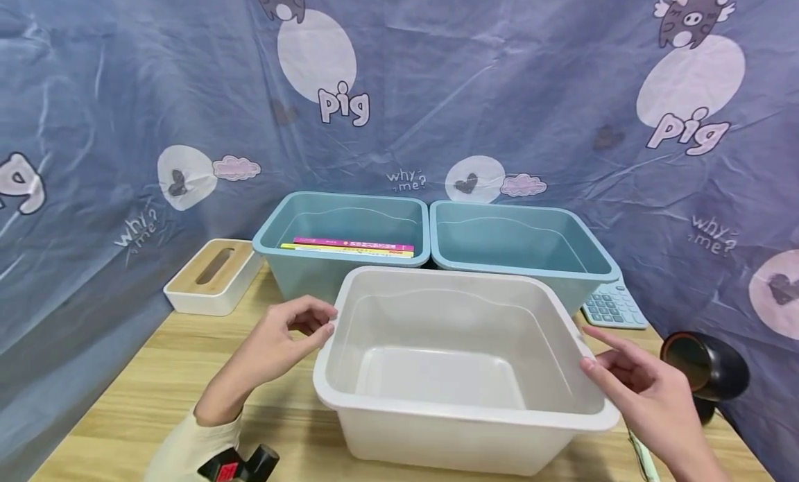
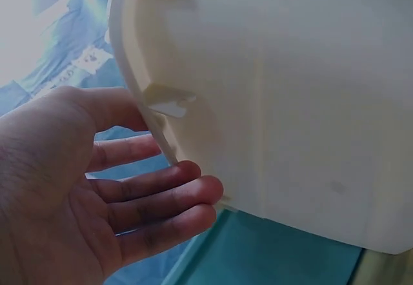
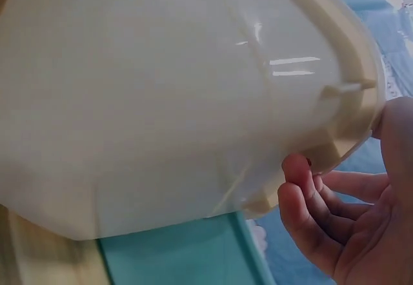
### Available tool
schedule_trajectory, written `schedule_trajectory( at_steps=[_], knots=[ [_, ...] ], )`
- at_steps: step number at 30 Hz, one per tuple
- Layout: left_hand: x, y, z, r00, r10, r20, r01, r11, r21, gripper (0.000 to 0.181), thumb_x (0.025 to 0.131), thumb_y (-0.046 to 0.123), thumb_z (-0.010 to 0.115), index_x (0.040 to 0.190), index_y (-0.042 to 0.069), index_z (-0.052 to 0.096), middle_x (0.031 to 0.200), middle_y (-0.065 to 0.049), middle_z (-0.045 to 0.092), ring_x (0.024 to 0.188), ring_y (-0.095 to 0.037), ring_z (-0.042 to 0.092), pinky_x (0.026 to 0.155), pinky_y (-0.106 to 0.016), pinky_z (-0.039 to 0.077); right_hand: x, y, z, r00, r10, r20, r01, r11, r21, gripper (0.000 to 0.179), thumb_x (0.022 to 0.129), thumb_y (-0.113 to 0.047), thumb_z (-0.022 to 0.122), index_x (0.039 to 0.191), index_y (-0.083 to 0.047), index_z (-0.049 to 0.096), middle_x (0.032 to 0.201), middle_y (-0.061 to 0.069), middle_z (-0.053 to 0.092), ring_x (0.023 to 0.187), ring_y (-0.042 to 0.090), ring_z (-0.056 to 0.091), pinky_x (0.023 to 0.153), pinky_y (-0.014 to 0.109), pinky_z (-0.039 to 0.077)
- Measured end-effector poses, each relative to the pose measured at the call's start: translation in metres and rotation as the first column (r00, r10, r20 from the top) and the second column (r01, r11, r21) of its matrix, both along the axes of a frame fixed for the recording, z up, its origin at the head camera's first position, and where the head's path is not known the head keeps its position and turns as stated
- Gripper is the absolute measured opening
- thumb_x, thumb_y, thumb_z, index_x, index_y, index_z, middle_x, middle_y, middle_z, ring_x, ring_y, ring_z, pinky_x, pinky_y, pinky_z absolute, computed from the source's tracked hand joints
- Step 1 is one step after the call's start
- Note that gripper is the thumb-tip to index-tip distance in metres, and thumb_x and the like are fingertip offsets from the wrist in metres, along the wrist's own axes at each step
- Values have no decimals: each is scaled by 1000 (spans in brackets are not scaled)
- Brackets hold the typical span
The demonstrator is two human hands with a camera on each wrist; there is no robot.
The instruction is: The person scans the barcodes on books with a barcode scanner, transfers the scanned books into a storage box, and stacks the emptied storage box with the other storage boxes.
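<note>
An empty white plastic storage bin (image 1: 456,440) stands in front of me with its open top facing up. My left hand (image 1: 275,343) holds the bin's left rim, thumb and index finger at the edge. In the left wrist view, the other fingertips of the left hand (image 2: 129,188) reach under the lip. My right hand (image 1: 649,392) holds the right rim with its thumb on top. From the right wrist view, curled fingers of the right hand (image 3: 348,214) show below the rim, beside the bin's outer wall (image 3: 161,124).
Two blue bins stand behind: the left bin (image 1: 299,267) holds pink and yellow books (image 1: 349,249), and the right bin (image 1: 524,267) sits beside it. A wood-topped tissue box (image 1: 209,302) is at left. A blue calculator (image 1: 614,305) and a black rounded object (image 1: 718,367) are at right.
</note>
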State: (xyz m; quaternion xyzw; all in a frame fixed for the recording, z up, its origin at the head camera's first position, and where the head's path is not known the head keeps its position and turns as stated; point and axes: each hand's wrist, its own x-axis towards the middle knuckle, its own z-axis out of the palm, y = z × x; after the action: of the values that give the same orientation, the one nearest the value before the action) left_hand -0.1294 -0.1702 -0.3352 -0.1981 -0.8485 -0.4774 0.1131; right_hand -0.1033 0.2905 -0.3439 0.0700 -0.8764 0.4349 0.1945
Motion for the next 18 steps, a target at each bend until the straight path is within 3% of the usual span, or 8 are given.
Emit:
schedule_trajectory(
  at_steps=[8,10,11,12,13,16,17,18],
  knots=[
    [13,11,20,993,24,-120,-18,998,52,15,92,1,69,106,6,71,91,-3,72,80,-7,66,73,-24,56,12,13,22,992,4,-129,-4,1000,-2,46,90,10,66,135,-1,62,83,-18,72,62,1,67,54,15,50],
    [16,13,30,987,23,-157,-14,998,63,18,92,1,68,110,5,70,93,-3,72,82,-7,67,76,-23,56,13,18,31,980,45,-195,-55,997,-48,45,91,14,61,135,3,61,85,-17,73,63,-1,66,52,15,49],
    [17,15,36,984,17,-175,-4,997,72,20,93,1,67,112,5,70,95,-3,72,84,-7,67,78,-23,55,13,22,35,966,100,-240,-130,985,-113,44,92,17,56,134,6,60,87,-14,74,64,0,66,52,16,50],
    [19,17,43,981,8,-195,7,997,77,23,93,1,66,115,5,69,97,-3,72,86,-7,67,80,-22,55,11,26,39,940,175,-292,-234,955,-184,43,93,19,50,134,10,57,89,-9,75,65,2,67,51,17,50],
    [19,19,50,977,-5,-213,24,996,87,24,94,1,64,118,4,68,99,-4,72,89,-7,67,82,-22,55,8,29,43,901,255,-350,-353,901,-253,42,95,21,43,135,14,54,91,-3,76,66,4,68,52,18,51],
    [20,27,71,964,-49,-261,87,987,138,28,96,1,60,124,1,66,106,-9,71,94,-10,68,83,-20,54,-6,39,59,741,442,-505,-650,660,-376,45,97,21,24,134,22,49,96,13,76,69,12,72,52,20,52],
    [19,30,78,961,-56,-271,99,984,149,29,97,2,58,125,1,65,107,-11,71,94,-10,67,83,-20,54,-12,43,65,696,482,-532,-705,601,-377,45,98,18,22,135,22,48,97,16,76,69,14,73,52,20,52],
    [18,33,86,959,-60,-279,109,981,163,30,97,2,56,126,0,65,108,-13,70,94,-10,67,83,-19,54,-17,48,71,686,494,-534,-715,596,-367,45,99,12,24,135,19,50,97,14,77,68,13,72,51,19,51]
  ],
)
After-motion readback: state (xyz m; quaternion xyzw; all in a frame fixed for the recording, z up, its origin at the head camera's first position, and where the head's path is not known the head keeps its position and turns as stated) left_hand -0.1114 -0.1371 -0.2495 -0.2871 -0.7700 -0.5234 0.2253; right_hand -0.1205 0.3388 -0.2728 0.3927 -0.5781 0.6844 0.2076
